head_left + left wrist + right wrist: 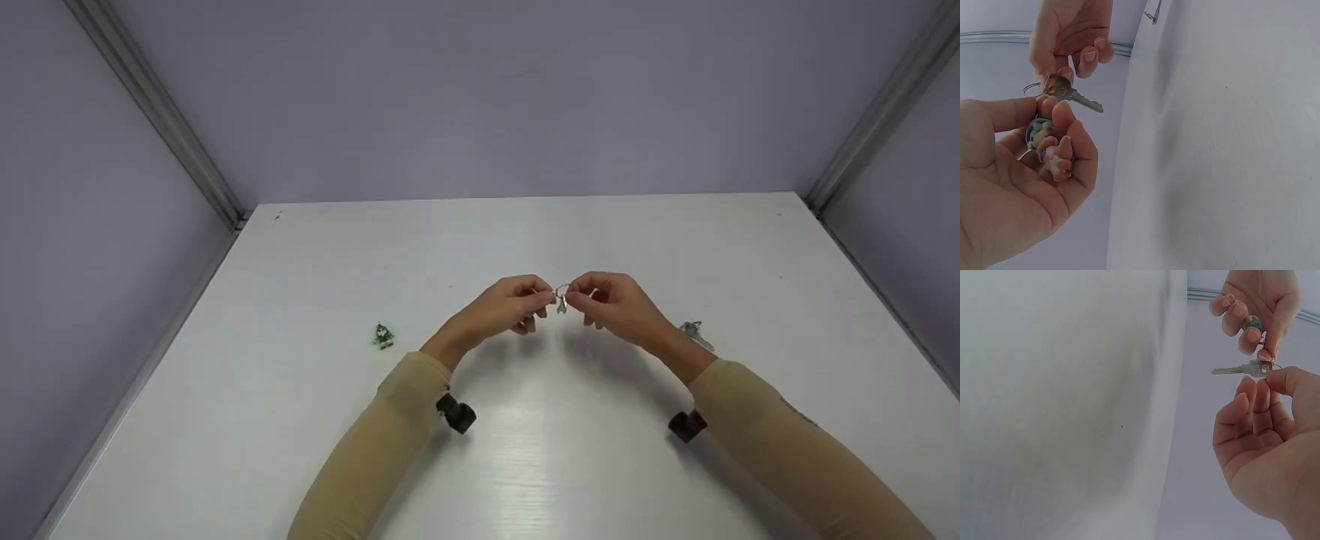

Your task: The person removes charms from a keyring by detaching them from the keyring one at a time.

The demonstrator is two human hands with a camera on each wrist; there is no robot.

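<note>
Both hands pinch one key (562,304) on its ring (left hand (504,306) cups one charm (1044,135), right hand (615,304) just the ring); two more trinkets on the bench (525,465).

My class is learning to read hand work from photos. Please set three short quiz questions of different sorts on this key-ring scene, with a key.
1. True or false: the key lies flat on the table.
2. Which hand cups the small colourful charm? A the left hand, B the right hand, C neither.
3. Fill in: left of the arms, a small ____ trinket lies on the table.

Key: 1 false, both hands hold it and the ring in the air. 2 A. 3 green.
</note>
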